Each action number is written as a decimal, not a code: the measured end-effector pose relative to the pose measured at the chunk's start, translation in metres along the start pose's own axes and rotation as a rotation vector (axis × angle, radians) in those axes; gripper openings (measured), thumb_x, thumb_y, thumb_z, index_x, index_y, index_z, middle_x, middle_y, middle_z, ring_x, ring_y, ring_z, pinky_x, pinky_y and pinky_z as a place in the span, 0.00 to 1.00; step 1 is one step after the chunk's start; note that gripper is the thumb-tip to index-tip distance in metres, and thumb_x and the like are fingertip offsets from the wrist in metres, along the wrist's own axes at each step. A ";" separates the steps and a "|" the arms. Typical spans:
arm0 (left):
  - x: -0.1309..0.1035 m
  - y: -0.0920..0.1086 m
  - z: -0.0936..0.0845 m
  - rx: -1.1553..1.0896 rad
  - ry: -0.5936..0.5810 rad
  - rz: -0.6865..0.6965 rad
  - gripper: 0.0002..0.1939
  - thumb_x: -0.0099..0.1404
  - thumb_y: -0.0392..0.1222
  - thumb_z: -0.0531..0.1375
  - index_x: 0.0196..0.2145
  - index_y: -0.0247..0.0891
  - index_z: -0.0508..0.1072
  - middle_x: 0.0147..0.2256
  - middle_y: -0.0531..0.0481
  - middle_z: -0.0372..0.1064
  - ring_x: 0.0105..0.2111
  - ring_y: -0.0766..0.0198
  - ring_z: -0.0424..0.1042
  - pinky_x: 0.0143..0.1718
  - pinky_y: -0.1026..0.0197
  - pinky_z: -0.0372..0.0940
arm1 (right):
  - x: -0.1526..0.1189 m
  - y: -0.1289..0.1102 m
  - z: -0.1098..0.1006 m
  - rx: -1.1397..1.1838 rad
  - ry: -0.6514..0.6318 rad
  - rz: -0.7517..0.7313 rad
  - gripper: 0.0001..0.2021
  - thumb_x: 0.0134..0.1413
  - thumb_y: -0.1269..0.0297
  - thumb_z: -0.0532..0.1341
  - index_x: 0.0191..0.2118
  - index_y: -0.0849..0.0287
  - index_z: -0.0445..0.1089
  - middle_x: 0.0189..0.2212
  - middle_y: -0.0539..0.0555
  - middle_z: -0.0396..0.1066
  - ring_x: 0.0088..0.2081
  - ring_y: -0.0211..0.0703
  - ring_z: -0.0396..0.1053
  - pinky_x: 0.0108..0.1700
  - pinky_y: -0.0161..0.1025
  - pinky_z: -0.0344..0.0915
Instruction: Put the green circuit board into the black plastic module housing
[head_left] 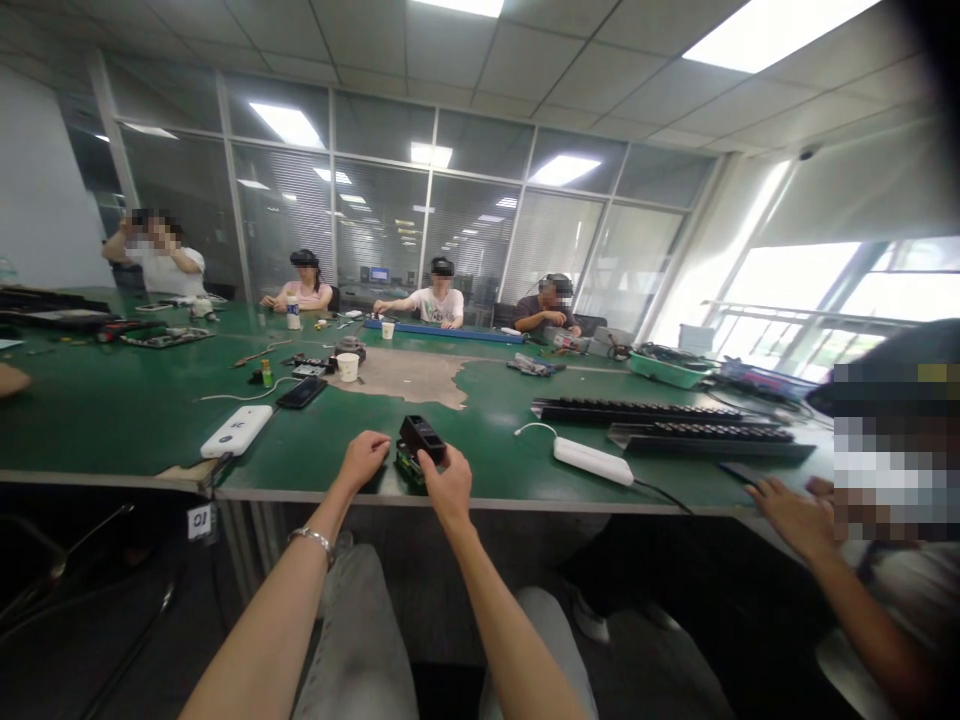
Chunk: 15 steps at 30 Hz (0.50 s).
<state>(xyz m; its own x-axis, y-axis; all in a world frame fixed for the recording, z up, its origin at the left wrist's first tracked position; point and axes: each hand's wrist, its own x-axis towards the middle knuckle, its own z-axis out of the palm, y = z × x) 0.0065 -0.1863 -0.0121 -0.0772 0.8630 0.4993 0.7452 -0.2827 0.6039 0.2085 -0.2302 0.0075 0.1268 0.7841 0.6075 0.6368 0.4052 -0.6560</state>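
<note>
A small black boxy part (pixel 421 436) sits on a green circuit board (pixel 409 468) near the front edge of the green table (pixel 112 410). My right hand (pixel 450 485) grips this assembly from the right, thumb against the black part. Just left of it, my left hand (pixel 364 458) rests on the table with fingers curled, touching the board's left side. A metal bracelet is on my left wrist.
A white power bank (pixel 237 431) and a black phone (pixel 301 392) lie to the left, a white adapter with cable (pixel 592 461) and black keyboard-like strips (pixel 637 410) to the right. A co-worker's hand (pixel 795 515) rests at the right edge. Several people sit along the far side.
</note>
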 end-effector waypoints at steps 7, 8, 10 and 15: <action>0.000 0.002 -0.002 0.000 -0.006 0.013 0.13 0.64 0.42 0.56 0.39 0.39 0.80 0.41 0.45 0.77 0.44 0.57 0.73 0.50 0.56 0.65 | 0.019 0.036 -0.017 -0.026 0.020 0.059 0.19 0.56 0.48 0.57 0.40 0.59 0.74 0.33 0.56 0.75 0.35 0.47 0.70 0.39 0.38 0.62; 0.000 0.002 -0.002 0.003 -0.011 0.015 0.13 0.64 0.42 0.56 0.39 0.40 0.80 0.41 0.45 0.77 0.45 0.57 0.73 0.50 0.56 0.65 | 0.021 0.041 -0.019 -0.035 0.019 0.065 0.19 0.55 0.48 0.57 0.39 0.59 0.74 0.32 0.56 0.75 0.35 0.47 0.71 0.38 0.38 0.62; 0.001 0.000 -0.001 0.011 -0.017 0.017 0.13 0.64 0.42 0.56 0.39 0.40 0.80 0.41 0.45 0.77 0.45 0.57 0.73 0.50 0.56 0.65 | 0.024 0.050 -0.022 -0.055 0.011 0.074 0.18 0.53 0.49 0.59 0.38 0.59 0.75 0.31 0.56 0.75 0.34 0.48 0.71 0.37 0.38 0.62; 0.003 -0.004 0.002 0.028 -0.018 0.019 0.13 0.64 0.42 0.56 0.39 0.40 0.80 0.42 0.45 0.77 0.45 0.56 0.73 0.51 0.55 0.65 | 0.028 0.063 -0.025 -0.098 -0.017 0.084 0.15 0.51 0.55 0.61 0.41 0.57 0.75 0.32 0.56 0.76 0.35 0.49 0.71 0.38 0.40 0.63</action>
<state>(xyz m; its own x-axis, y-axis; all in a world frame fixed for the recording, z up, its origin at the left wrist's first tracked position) 0.0046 -0.1822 -0.0139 -0.0511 0.8651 0.4990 0.7648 -0.2874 0.5766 0.2715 -0.1946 -0.0056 0.1701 0.8214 0.5443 0.6958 0.2911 -0.6567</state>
